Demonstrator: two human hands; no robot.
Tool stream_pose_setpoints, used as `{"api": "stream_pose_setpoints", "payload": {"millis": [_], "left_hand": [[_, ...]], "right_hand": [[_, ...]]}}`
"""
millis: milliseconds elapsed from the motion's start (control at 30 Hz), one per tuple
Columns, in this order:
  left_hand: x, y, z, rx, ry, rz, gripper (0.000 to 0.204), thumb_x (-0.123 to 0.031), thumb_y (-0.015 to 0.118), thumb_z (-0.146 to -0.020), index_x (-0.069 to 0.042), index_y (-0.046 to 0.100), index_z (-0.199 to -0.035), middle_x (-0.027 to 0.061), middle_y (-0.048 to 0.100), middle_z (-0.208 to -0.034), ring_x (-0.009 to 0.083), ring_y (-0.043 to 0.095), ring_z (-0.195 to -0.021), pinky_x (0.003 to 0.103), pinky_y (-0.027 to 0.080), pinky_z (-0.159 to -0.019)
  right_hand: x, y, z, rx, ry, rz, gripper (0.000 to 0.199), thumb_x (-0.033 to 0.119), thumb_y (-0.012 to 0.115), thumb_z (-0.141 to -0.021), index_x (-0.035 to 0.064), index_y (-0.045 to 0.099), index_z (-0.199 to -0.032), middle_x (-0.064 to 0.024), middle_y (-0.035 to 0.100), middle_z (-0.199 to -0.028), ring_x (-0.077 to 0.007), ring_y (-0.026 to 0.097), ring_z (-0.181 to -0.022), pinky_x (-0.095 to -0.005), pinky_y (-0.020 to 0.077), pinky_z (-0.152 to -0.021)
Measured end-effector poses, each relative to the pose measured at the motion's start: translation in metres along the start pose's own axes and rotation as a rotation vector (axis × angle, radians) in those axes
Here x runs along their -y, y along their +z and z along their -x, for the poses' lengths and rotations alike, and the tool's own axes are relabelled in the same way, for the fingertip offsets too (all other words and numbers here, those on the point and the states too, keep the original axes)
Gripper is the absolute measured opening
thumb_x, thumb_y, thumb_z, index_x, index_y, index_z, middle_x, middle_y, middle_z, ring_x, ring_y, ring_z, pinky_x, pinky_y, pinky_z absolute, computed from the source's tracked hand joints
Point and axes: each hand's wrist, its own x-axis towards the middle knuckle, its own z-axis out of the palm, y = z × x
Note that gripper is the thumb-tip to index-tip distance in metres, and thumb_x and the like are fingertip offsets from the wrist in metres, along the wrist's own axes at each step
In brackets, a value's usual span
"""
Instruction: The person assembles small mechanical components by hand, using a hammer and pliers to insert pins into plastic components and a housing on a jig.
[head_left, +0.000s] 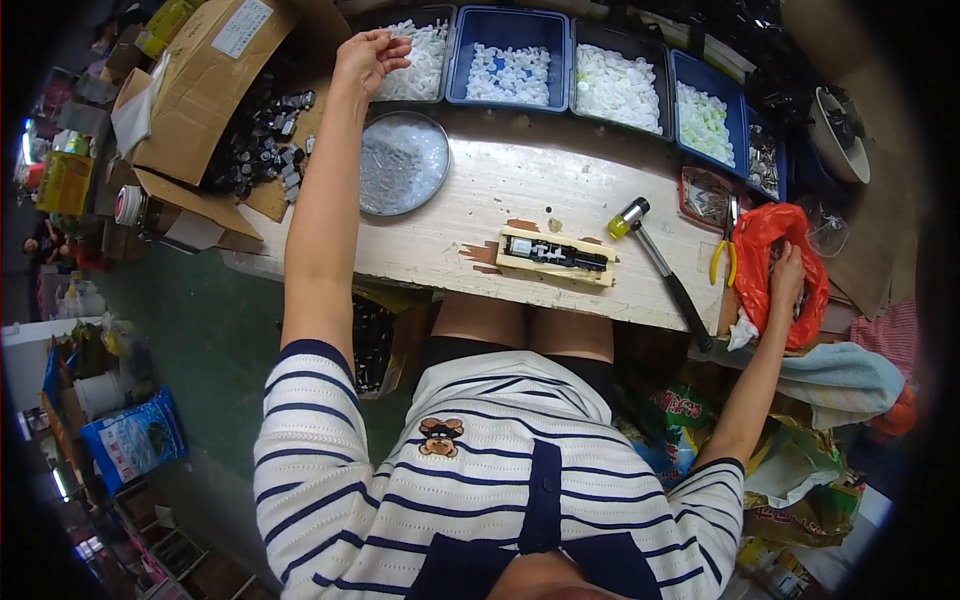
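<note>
My left hand (372, 62) is raised at the near left edge of the leftmost bin (447, 60), which holds white plastic pieces. Its fingers are curled into a pinch; whatever they hold is too small to make out. On the right, my right hand (788, 272) reaches into a red plastic bag (757, 235), and its fingertips are hidden there. Between my arms, a wooden block fixture (515, 262) lies on the bench, with a black assembly (575, 257) bearing white and metal parts set in it. A hammer (660, 265) with a black handle rests right of the fixture.
Blue and dark bins (508, 103) of small white parts line the back of the bench (480, 190). A round metal tray (430, 160) holds small clear or silvery pieces. Yellow-handled pliers (722, 262) lie by the red bag. Black parts (265, 140) spill beside a cardboard box (205, 80).
</note>
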Motion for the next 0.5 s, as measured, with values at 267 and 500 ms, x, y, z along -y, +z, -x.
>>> {"api": "stream_pose_setpoints", "payload": {"millis": [267, 500], "left_hand": [[0.003, 0.003, 0.011, 0.030, -0.082, -0.124, 0.021, 0.002, 0.050, -0.080, 0.007, 0.051, -0.101, 0.0177, 0.060, -0.081, 0.0255, 0.064, -0.071, 0.031, 0.053, -0.052], [0.007, 0.036, -0.014, -0.049, 0.088, -1.094, 0.027, -0.024, 0.068, -0.071, 0.001, 0.064, -0.080, 0.0096, 0.062, -0.069, 0.0157, 0.059, -0.049, 0.028, 0.042, -0.038]], "right_hand": [[-0.001, -0.001, 0.016, 0.084, -0.009, 0.000, 0.031, 0.032, 0.037, -0.091, 0.0050, 0.050, -0.100, -0.0258, 0.058, -0.094, -0.0444, 0.054, -0.088, -0.0503, 0.0420, -0.072], [0.014, -0.014, 0.018, 0.153, -0.118, -0.050, 0.029, 0.021, 0.043, -0.087, 0.0018, 0.050, -0.108, -0.0260, 0.057, -0.099, -0.0417, 0.055, -0.092, -0.0446, 0.0439, -0.076]]}}
